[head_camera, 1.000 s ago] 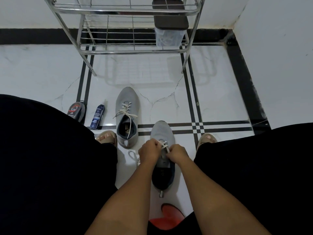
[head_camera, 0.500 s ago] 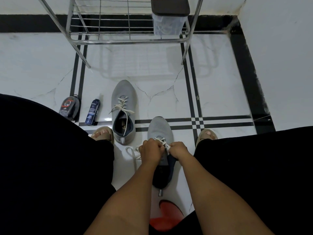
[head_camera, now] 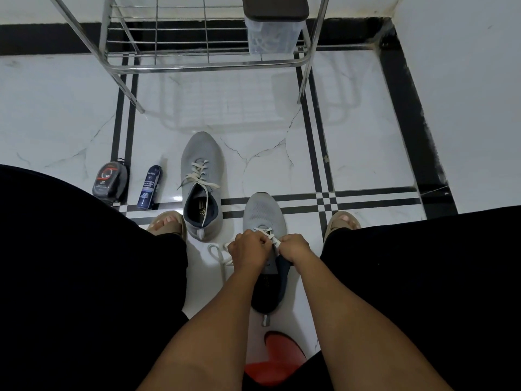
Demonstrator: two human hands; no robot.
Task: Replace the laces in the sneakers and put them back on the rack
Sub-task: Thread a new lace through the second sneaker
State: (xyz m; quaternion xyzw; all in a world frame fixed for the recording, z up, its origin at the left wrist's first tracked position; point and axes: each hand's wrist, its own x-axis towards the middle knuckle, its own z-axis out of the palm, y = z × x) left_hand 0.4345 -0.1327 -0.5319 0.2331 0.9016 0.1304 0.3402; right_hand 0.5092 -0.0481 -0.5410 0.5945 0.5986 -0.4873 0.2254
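A grey sneaker [head_camera: 263,213] lies on the white floor between my knees, toe pointing away. My left hand [head_camera: 248,251] and my right hand [head_camera: 294,246] are both closed on its white lace [head_camera: 267,232] over the eyelets. A loose length of that lace [head_camera: 218,253] trails on the floor to the left of my left hand. A second grey sneaker [head_camera: 201,184] stands further left and ahead, with its white lace threaded and the ends loose. The steel shoe rack [head_camera: 208,63] stands at the back against the wall.
A dark round tin [head_camera: 110,180] and a blue spray can [head_camera: 149,187] sit on the floor at the left. A clear box with a dark lid [head_camera: 272,26] stands on the rack's lower shelf. A red stool [head_camera: 277,359] shows beneath me. A white wall rises at the right.
My view has tipped slightly downward, so the rack sits higher in the frame. Both hands stay closed on the lace at the same spot on the near sneaker.
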